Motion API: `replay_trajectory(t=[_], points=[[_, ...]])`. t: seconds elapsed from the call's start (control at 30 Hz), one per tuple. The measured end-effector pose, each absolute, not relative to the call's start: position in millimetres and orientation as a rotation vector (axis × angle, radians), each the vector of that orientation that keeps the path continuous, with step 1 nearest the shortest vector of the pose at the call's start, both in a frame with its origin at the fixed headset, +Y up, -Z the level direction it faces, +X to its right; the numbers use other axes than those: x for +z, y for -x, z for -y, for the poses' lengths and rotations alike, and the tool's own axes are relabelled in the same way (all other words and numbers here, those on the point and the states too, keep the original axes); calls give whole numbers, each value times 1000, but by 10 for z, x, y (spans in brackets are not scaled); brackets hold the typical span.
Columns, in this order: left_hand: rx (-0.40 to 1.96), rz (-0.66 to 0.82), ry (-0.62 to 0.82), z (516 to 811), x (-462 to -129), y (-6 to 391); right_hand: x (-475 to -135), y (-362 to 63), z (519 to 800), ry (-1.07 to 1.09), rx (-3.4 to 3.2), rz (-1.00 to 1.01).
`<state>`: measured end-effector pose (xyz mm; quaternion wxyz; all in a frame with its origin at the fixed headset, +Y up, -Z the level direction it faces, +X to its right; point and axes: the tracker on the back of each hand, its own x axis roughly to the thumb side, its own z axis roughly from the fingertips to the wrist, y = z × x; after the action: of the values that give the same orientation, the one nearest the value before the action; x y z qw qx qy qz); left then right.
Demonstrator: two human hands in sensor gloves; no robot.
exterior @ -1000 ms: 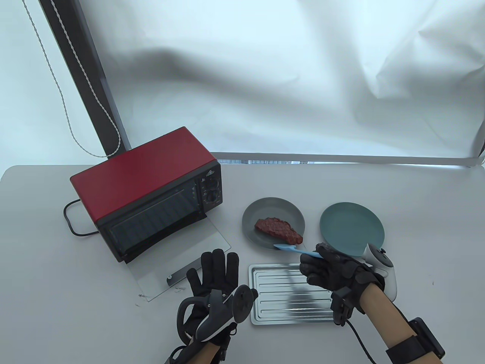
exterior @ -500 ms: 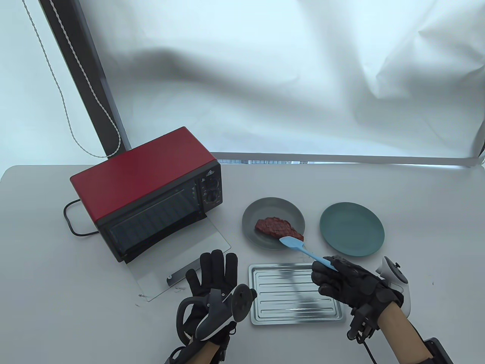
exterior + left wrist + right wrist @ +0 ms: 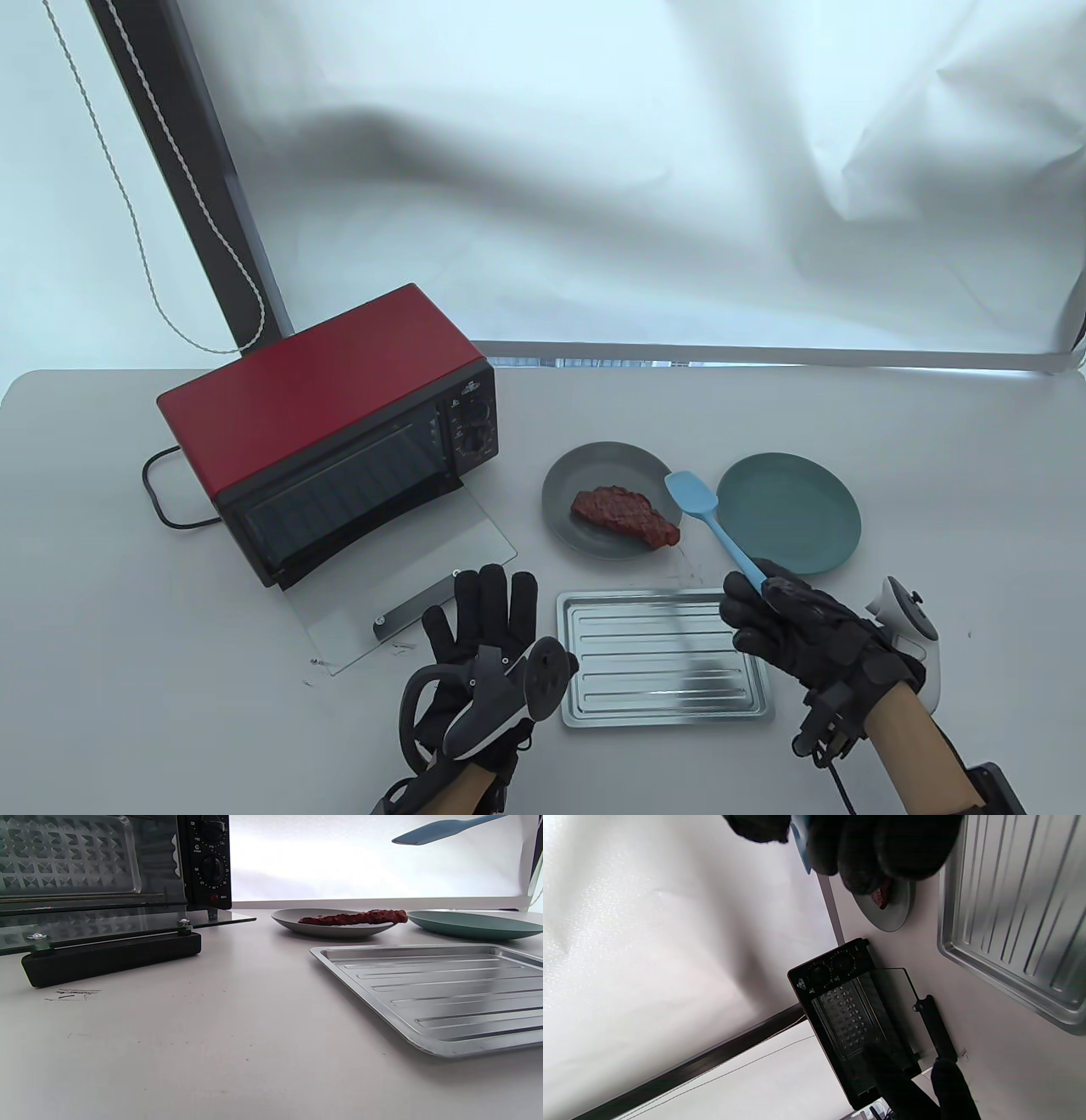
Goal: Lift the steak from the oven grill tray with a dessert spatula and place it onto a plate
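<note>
A red-brown steak [image 3: 626, 514] [image 3: 354, 917] lies on the grey plate [image 3: 585, 475] [image 3: 288, 918]. My right hand [image 3: 785, 624] grips the handle of a blue dessert spatula [image 3: 711, 522]; its blade [image 3: 428, 832] hangs in the air between the grey plate and the teal plate [image 3: 793, 509]. The silver grill tray [image 3: 662, 666] [image 3: 445, 993] sits bare near the table's front, just left of my right hand. My left hand [image 3: 484, 624] rests flat on the table left of the tray, fingers straight, holding nothing.
A red toaster oven [image 3: 331, 433] stands at the left with its glass door [image 3: 407, 577] folded down onto the table, close to my left fingertips. Its black cord [image 3: 157, 492] loops behind it. A white backdrop closes off the rear.
My right hand has lifted the spatula off the steak's near edge and swung its blade up and to the right, between the two plates. The steak stays on the grey plate. The left hand barely moved.
</note>
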<state>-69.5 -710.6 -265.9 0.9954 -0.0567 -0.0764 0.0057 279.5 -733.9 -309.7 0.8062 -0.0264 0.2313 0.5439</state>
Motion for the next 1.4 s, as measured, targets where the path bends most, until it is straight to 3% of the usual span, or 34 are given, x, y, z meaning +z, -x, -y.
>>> replay_trajectory(t=[0.7,1.4], points=[[18,158,99,7105,-2655,692,-3155,-3430,7335,180,1128,-254],[25,162,88,7099,-2656,693,-3220,-3530,7655,294,1110,-297]])
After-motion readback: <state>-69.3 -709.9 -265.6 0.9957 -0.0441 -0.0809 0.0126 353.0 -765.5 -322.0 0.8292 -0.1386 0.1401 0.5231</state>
